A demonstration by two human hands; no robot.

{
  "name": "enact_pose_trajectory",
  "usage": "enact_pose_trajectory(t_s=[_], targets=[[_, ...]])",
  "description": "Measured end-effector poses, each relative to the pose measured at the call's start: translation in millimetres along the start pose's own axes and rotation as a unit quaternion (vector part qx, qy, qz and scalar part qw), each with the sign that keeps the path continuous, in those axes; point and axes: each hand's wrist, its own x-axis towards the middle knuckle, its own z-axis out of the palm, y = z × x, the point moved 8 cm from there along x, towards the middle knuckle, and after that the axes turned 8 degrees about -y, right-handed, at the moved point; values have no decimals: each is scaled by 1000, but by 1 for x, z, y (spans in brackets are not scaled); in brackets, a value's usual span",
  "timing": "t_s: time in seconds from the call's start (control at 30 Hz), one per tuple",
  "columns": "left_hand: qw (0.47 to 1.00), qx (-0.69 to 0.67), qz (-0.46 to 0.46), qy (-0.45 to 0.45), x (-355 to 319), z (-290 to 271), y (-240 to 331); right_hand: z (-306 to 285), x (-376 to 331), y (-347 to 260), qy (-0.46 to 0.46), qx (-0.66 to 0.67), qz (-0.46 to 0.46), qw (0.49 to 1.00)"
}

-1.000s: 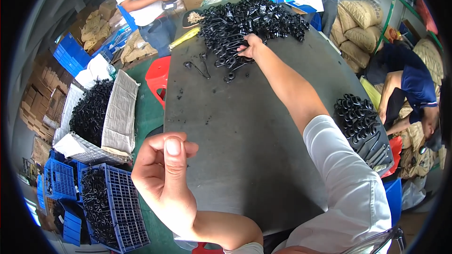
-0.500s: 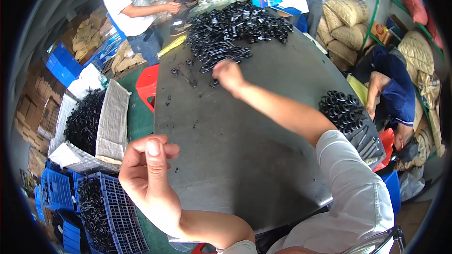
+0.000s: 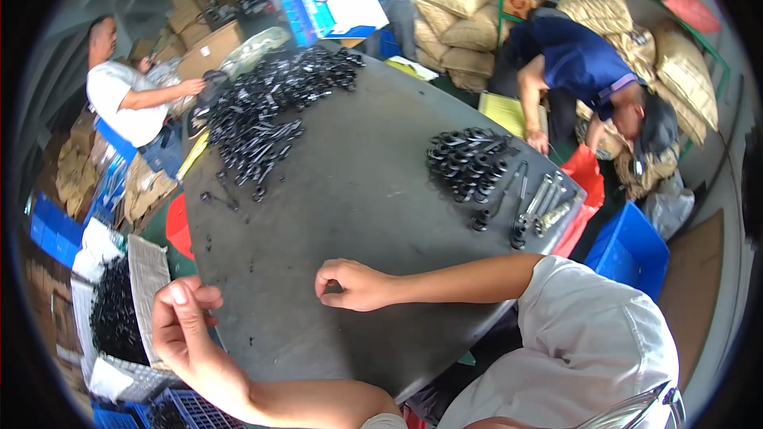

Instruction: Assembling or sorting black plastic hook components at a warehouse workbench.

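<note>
My left hand [image 3: 187, 322] is raised beyond the left edge of the grey table [image 3: 350, 167], its thumb against the curled fingers. Whatever it holds, if anything, is hidden. Low over the near part of the table is my right hand [image 3: 354, 284]. Its fingers curl loosely, with a gap to the thumb and nothing visible between them. A large heap of black wrench-like parts [image 3: 270, 87] covers the far left of the table. Towards the right edge lies a smaller pile of black ring-ended parts [image 3: 467, 163], beside several silver wrenches [image 3: 542, 200].
A person in dark blue [image 3: 588, 63] bends down beyond the table's right edge, near a red bag [image 3: 584, 183] and a blue bin [image 3: 628, 250]. Another in white [image 3: 119, 91] stands at far left. A lined box of black parts [image 3: 111, 310] stands left of the table.
My right hand has drawn back from the heap towards me. The view has swung right, so the heap sits further left and the smaller pile shows more. My left hand keeps its curled pose.
</note>
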Motion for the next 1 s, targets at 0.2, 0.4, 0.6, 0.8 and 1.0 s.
enact_pose_trajectory(t_s=[0.2, 0.4, 0.6, 0.8, 1.0], targets=[[997, 26, 54, -44, -9, 29, 26, -28, -53, 22, 64, -18, 6, 998], [989, 41, 86, -112, -20, 75, 41, -25, -50, 34, 91, 57, -83, 991], [983, 81, 63, -153, -22, 119, 40, -21, -55, 25, 115, -19, -73, 990], [979, 37, 47, -197, -14, 149, 14, -17, -58, 24, 87, -25, -44, 995], [984, 43, 12, -173, -3, 144, -5, -9, -55, 13, 61, -17, -41, 997]])
